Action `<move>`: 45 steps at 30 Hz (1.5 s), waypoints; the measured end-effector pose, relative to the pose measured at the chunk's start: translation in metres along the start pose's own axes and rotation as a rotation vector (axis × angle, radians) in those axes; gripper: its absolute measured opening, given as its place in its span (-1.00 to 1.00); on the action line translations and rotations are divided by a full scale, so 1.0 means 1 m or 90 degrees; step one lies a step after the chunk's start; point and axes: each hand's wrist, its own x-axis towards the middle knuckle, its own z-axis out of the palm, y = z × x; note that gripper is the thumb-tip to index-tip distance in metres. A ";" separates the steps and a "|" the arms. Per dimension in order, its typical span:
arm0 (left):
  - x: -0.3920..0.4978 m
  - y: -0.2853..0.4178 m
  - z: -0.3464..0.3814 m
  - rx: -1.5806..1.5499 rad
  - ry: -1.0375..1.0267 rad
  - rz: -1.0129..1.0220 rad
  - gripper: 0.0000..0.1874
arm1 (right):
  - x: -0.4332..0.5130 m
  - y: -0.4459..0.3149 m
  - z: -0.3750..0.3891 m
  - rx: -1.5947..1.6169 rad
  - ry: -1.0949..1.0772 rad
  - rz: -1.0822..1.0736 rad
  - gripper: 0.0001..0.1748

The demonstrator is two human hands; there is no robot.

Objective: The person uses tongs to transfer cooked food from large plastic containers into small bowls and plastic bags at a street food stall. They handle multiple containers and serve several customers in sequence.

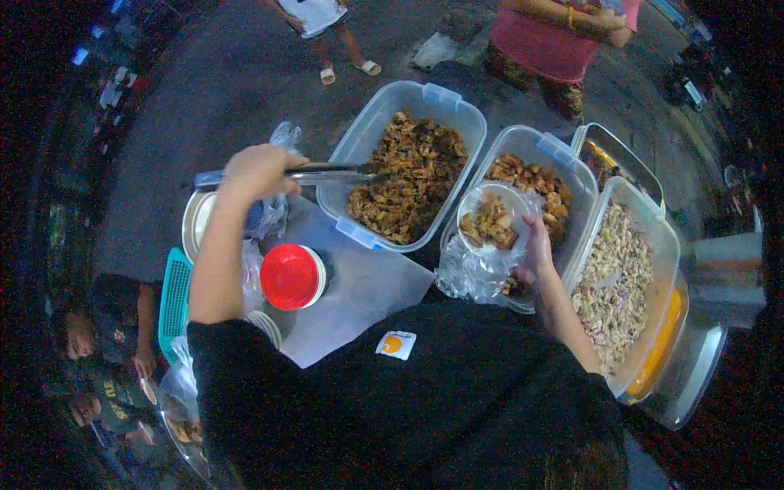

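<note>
My left hand (258,174) grips metal tongs (334,174), whose tips touch the dark cooked chopped meat (410,177) in a clear plastic tub (346,150). In my right hand (538,248) is a small round bowl (468,202) with clear plastic film (468,272) around it. A few browned pieces of food (490,222) lie in the bowl. It is held over a second clear tub (520,138) of browned, chunkier pieces (554,190). Part of that tub's contents is hidden by the bowl and film.
Right of these stands a tub of pale chopped mix (618,282), with a metal-rimmed tray (637,153) behind. A red-topped stack of bowls (291,277) is on the table (355,257). A teal basket (174,300) sits at left. Two people (563,43) stand across; others are lower left.
</note>
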 end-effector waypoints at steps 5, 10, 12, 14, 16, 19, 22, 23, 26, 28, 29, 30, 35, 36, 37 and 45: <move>-0.065 0.013 -0.056 -0.244 0.008 0.025 -0.43 | 0.018 0.005 -0.007 0.017 -0.031 -0.008 -0.39; -0.072 0.064 -0.055 -0.143 0.119 0.214 -0.35 | 0.014 0.003 0.002 -0.051 -0.032 0.016 -0.41; -0.075 0.066 -0.054 -0.126 0.134 0.251 -0.28 | 0.003 0.001 0.008 -0.047 -0.023 0.023 -0.42; -0.081 0.059 -0.057 -0.120 0.132 0.198 -0.34 | -0.004 -0.002 0.013 -0.064 -0.002 -0.028 -0.43; -0.088 0.056 -0.061 -0.130 0.104 0.130 -0.37 | -0.008 -0.003 0.013 -0.040 -0.029 -0.046 -0.43; -0.090 0.063 -0.058 -0.145 0.098 0.176 -0.32 | -0.005 -0.002 0.010 0.003 -0.040 -0.040 -0.40; -0.093 0.071 -0.044 -0.158 0.138 0.231 -0.35 | -0.003 0.003 0.007 -0.025 0.010 -0.056 -0.35; -0.092 0.071 -0.038 -0.175 0.161 0.258 -0.36 | -0.004 0.004 0.005 -0.019 -0.021 -0.049 -0.33; -0.096 0.045 -0.029 -0.225 0.149 0.100 -0.27 | -0.015 0.001 -0.003 0.013 -0.057 -0.023 -0.35; -0.082 0.030 -0.017 -0.289 0.127 -0.032 -0.22 | -0.023 0.000 -0.007 -0.010 -0.036 -0.050 -0.37; -0.062 0.035 -0.004 -0.342 0.128 -0.045 -0.23 | -0.027 0.000 -0.009 -0.026 -0.012 -0.052 -0.36; -0.039 0.043 0.010 -0.271 0.171 -0.033 -0.24 | -0.030 -0.002 -0.010 -0.039 -0.021 -0.051 -0.34; 0.057 0.112 0.082 -0.182 -0.083 -0.075 -0.34 | -0.044 -0.001 -0.004 -0.084 0.014 -0.018 -0.33; 0.046 0.121 0.090 -0.182 0.129 -0.100 -0.39 | -0.050 -0.002 -0.003 -0.085 -0.051 -0.016 -0.33; 0.026 0.129 0.090 -0.181 0.320 -0.107 -0.43 | -0.054 -0.003 -0.001 -0.117 -0.053 -0.040 -0.34; -0.220 0.134 -0.022 -0.869 1.336 0.638 -0.91 | -0.080 0.008 0.021 -0.129 -0.133 0.039 -0.34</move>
